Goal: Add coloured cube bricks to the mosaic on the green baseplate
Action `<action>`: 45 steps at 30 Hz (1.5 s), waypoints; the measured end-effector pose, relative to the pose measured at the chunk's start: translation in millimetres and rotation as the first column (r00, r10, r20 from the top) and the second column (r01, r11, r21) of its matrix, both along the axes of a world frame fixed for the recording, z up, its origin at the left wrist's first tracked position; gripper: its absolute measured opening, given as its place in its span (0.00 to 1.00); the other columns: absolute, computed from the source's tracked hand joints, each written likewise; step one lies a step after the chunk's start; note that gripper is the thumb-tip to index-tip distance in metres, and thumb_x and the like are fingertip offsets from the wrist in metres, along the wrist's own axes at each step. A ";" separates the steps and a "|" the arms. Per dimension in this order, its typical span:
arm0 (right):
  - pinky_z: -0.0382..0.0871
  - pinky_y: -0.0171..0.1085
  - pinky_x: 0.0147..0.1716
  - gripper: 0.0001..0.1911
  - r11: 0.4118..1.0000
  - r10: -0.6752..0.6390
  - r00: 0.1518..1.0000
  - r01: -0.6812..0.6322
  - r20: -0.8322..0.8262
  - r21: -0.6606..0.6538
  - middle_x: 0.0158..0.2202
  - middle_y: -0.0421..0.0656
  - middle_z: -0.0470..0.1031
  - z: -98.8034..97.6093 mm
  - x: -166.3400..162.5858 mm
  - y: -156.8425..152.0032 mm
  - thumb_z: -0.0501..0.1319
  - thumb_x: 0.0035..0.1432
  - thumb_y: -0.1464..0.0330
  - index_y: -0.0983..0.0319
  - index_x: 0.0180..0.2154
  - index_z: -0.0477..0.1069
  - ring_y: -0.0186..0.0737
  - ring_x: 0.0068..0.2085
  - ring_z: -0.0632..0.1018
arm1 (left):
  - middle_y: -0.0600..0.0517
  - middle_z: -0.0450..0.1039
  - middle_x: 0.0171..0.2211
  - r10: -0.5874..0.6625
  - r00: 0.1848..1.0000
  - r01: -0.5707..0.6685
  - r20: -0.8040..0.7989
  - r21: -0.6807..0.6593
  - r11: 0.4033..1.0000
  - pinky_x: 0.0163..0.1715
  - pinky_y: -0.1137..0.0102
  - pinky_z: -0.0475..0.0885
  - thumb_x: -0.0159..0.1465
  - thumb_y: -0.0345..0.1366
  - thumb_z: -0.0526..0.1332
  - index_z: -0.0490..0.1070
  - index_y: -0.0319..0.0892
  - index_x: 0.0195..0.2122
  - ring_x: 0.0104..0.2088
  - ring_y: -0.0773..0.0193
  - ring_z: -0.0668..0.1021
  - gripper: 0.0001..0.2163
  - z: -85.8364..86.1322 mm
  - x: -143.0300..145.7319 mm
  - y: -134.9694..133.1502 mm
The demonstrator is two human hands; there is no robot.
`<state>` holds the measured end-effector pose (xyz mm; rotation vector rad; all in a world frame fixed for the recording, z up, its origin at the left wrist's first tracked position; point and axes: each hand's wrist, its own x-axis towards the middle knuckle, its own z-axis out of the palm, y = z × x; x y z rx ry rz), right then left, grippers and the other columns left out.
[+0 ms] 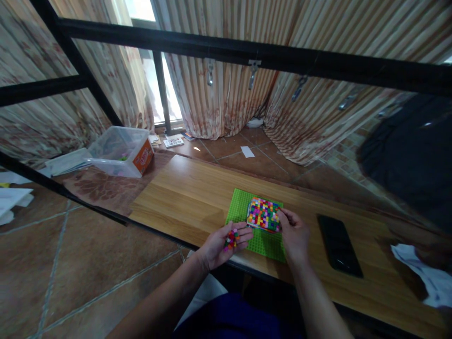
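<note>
My left hand (pixel 223 244) is turned palm up with its fingers stretched out, cupping a loose pile of small coloured toy bricks (pixel 232 239). Just right of its fingertips is a low block of many small multicoloured bricks (pixel 263 213), lying on a green studded baseplate (pixel 266 249). My right hand (pixel 294 231) is at the block's right edge, thumb and forefinger pinched together against its upper right part. Whatever sits between those fingertips is too small to make out. The right fingers hide part of that edge.
The wooden table (pixel 183 193) carries a black phone (pixel 339 245) right of the baseplate and crumpled white paper (pixel 423 273) farther right. A clear plastic box (pixel 120 150) stands beyond the table's left end. A black metal bar (pixel 226 44) crosses before the curtains.
</note>
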<state>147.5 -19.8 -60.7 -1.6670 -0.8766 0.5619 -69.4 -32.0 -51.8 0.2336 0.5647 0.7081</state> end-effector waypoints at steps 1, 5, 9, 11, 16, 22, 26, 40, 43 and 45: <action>0.71 0.41 0.38 0.24 1.000 -0.003 1.000 0.003 0.016 0.001 0.37 0.48 0.79 2.5 -1.8 -0.7 0.63 0.50 0.52 0.64 0.41 0.76 0.42 0.36 0.78 | 0.37 0.70 0.55 0.001 1.000 -0.001 0.008 0.006 1.000 0.49 0.66 0.67 0.68 0.43 0.54 0.70 0.34 0.52 0.52 0.55 0.75 0.19 -1.1 0.0 0.1; 0.71 0.41 0.38 0.24 1.000 0.025 0.999 -0.025 0.043 0.008 0.37 0.49 0.79 6.8 -4.3 -1.2 0.62 0.51 0.53 0.65 0.40 0.76 0.41 0.35 0.77 | 0.37 0.70 0.55 -0.003 1.000 0.003 0.016 0.023 1.000 0.50 0.66 0.66 0.68 0.42 0.55 0.69 0.34 0.52 0.53 0.55 0.75 0.19 -4.5 -0.1 0.5; 0.70 0.41 0.38 0.26 1.000 0.029 0.998 -0.029 0.057 -0.010 0.39 0.50 0.79 6.1 0.8 -4.0 0.60 0.53 0.51 0.66 0.43 0.75 0.42 0.36 0.77 | 0.37 0.70 0.55 0.002 1.000 -0.002 0.006 0.030 1.000 0.50 0.65 0.66 0.68 0.43 0.54 0.69 0.34 0.53 0.54 0.55 0.74 0.19 -5.0 0.0 0.1; 0.69 0.42 0.39 0.27 0.999 -0.031 0.986 0.033 0.166 -0.011 0.39 0.51 0.79 10.1 -0.2 -10.4 0.57 0.56 0.51 0.66 0.43 0.75 0.43 0.36 0.77 | 0.38 0.70 0.55 0.006 1.000 -0.006 0.014 0.033 0.999 0.51 0.65 0.66 0.68 0.43 0.54 0.69 0.35 0.53 0.54 0.55 0.74 0.19 -5.1 0.2 -0.4; 0.68 0.42 0.45 0.20 0.989 0.125 0.930 -0.146 0.346 0.034 0.40 0.48 0.78 29.5 -32.7 -39.6 0.55 0.60 0.55 0.62 0.39 0.76 0.44 0.42 0.77 | 0.39 0.73 0.51 0.023 0.998 -0.023 0.058 0.013 1.000 0.49 0.65 0.67 0.68 0.43 0.53 0.70 0.34 0.51 0.48 0.57 0.77 0.19 -6.6 1.0 -0.4; 0.70 0.42 0.47 0.14 0.827 0.547 0.761 -0.555 0.349 -0.086 0.43 0.45 0.76 28.8 -85.0 -65.1 0.53 0.63 0.62 0.57 0.41 0.76 0.42 0.45 0.76 | 0.41 0.76 0.45 0.058 0.995 -0.057 0.077 -0.024 0.998 0.47 0.68 0.68 0.69 0.45 0.51 0.72 0.34 0.46 0.43 0.61 0.78 0.20 -4.8 1.7 0.2; 0.70 0.44 0.47 0.13 0.812 0.570 0.717 -0.565 0.401 -0.145 0.45 0.45 0.75 23.2 -94.7 -64.1 0.56 0.61 0.63 0.56 0.45 0.74 0.44 0.47 0.75 | 0.41 0.76 0.45 0.052 0.992 -0.050 0.113 -0.022 0.998 0.52 0.66 0.66 0.68 0.47 0.52 0.73 0.34 0.45 0.47 0.58 0.77 0.20 -4.0 1.3 -0.1; 0.69 0.43 0.46 0.14 0.888 0.441 0.765 -0.448 0.470 -0.103 0.43 0.46 0.76 18.8 -89.2 -54.1 0.52 0.64 0.63 0.59 0.41 0.75 0.43 0.45 0.76 | 0.44 0.77 0.40 0.111 0.988 -0.101 0.109 -0.089 0.991 0.42 0.72 0.71 0.68 0.35 0.53 0.73 0.33 0.45 0.35 0.66 0.78 0.13 -3.1 2.4 -0.8; 0.69 0.42 0.45 0.15 0.888 0.443 0.778 -0.449 0.445 -0.100 0.41 0.46 0.77 22.5 -84.9 -59.0 0.52 0.64 0.62 0.58 0.40 0.75 0.42 0.43 0.76 | 0.43 0.77 0.42 0.100 0.986 -0.090 0.136 -0.080 0.993 0.44 0.70 0.71 0.68 0.37 0.53 0.72 0.33 0.46 0.38 0.63 0.79 0.14 -4.1 1.5 -0.8; 0.70 0.41 0.43 0.14 0.875 0.473 0.770 -0.469 0.428 -0.122 0.40 0.45 0.77 24.3 -86.1 -63.5 0.53 0.64 0.61 0.58 0.39 0.75 0.42 0.42 0.77 | 0.42 0.77 0.44 0.102 0.984 -0.093 0.148 -0.069 0.993 0.48 0.69 0.70 0.68 0.38 0.53 0.72 0.34 0.45 0.44 0.61 0.78 0.14 -4.9 1.5 -0.7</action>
